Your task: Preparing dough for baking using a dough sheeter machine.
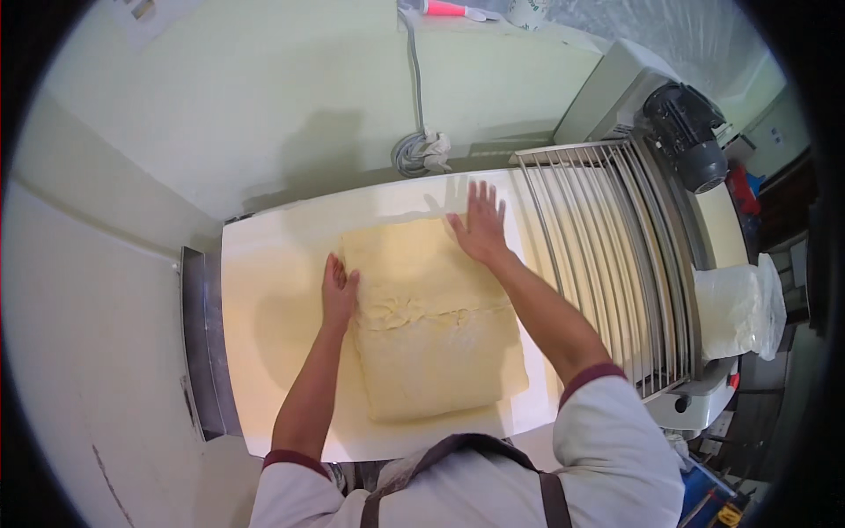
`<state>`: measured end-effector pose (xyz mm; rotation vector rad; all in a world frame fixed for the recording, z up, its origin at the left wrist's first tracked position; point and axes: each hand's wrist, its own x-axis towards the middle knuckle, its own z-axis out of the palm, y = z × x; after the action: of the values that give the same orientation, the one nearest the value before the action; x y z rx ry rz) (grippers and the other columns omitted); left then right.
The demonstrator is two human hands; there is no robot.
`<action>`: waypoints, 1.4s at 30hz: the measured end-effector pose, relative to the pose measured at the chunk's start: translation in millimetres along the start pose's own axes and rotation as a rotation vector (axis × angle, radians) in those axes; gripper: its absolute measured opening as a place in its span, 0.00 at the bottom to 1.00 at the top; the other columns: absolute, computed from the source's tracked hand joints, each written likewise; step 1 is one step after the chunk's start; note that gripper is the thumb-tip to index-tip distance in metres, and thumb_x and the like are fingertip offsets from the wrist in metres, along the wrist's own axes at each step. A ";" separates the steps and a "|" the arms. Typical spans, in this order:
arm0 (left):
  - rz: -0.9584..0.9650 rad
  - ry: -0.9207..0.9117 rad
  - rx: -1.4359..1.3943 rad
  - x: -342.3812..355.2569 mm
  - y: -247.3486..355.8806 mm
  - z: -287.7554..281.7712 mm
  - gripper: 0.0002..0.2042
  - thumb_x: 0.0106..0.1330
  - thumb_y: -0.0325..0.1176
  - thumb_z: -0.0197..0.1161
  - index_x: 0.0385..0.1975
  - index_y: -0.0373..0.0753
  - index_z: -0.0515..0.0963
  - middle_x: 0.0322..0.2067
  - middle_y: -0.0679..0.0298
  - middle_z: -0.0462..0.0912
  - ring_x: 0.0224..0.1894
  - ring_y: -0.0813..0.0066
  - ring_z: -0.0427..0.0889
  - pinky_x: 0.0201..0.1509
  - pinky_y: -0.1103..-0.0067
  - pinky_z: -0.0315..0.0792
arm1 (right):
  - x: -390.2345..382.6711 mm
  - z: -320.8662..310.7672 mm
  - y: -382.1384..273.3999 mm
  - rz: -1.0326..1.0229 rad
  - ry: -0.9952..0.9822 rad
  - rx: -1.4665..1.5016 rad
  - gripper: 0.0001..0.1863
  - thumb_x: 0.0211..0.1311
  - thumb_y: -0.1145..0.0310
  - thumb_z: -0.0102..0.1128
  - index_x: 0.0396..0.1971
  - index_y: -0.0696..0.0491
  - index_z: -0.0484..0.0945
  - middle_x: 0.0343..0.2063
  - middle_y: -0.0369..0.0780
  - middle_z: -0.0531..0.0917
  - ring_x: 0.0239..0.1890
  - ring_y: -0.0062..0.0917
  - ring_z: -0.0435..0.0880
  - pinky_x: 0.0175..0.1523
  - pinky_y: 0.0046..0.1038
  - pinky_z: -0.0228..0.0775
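Note:
A pale yellow slab of dough [436,361] lies on a white work surface [273,229], with a rough, creased seam across its middle. My left hand [341,286] is at the slab’s left edge, its fingers curled and close together against the dough. My right hand [482,224] is open at the upper right corner, fingers spread and reaching past the far edge.
To the right stand a slatted metal guard [594,246], a dark motor [682,141] and a translucent bag [739,308]. A metal rail [198,343] edges the left side. Behind are a coiled cable [409,154] and a pink-handled tool [444,9].

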<state>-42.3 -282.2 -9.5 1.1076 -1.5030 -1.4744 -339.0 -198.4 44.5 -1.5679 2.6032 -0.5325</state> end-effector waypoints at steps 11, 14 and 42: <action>-0.751 -0.200 0.059 -196.2 25.8 -28.2 0.24 0.59 0.38 0.69 0.50 0.30 0.71 0.40 0.59 0.81 0.41 0.74 0.79 0.48 0.77 0.73 | -279.3 -52.2 24.1 0.494 -0.401 0.185 0.42 0.65 0.50 0.48 0.67 0.63 0.44 0.58 0.59 0.67 0.55 0.52 0.73 0.56 0.47 0.66; -0.717 -0.302 -0.044 -189.2 50.4 -24.4 0.26 0.58 0.41 0.70 0.51 0.30 0.72 0.44 0.55 0.80 0.43 0.70 0.79 0.49 0.75 0.72 | -270.9 -61.9 12.4 0.471 -0.379 0.192 0.41 0.65 0.52 0.49 0.67 0.62 0.45 0.61 0.58 0.63 0.59 0.51 0.69 0.61 0.47 0.61; -0.507 -0.167 -0.320 -231.4 8.8 -11.6 0.24 0.60 0.31 0.66 0.54 0.31 0.68 0.48 0.57 0.77 0.50 0.70 0.76 0.54 0.75 0.70 | -247.5 6.9 -90.0 -0.109 -0.134 -0.208 0.48 0.59 0.46 0.51 0.69 0.60 0.43 0.70 0.53 0.42 0.73 0.47 0.37 0.69 0.58 0.25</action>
<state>48.7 -70.3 14.0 1.2425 -1.0744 -2.1130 -141.9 -23.9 35.2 -1.7462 2.5526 -0.1580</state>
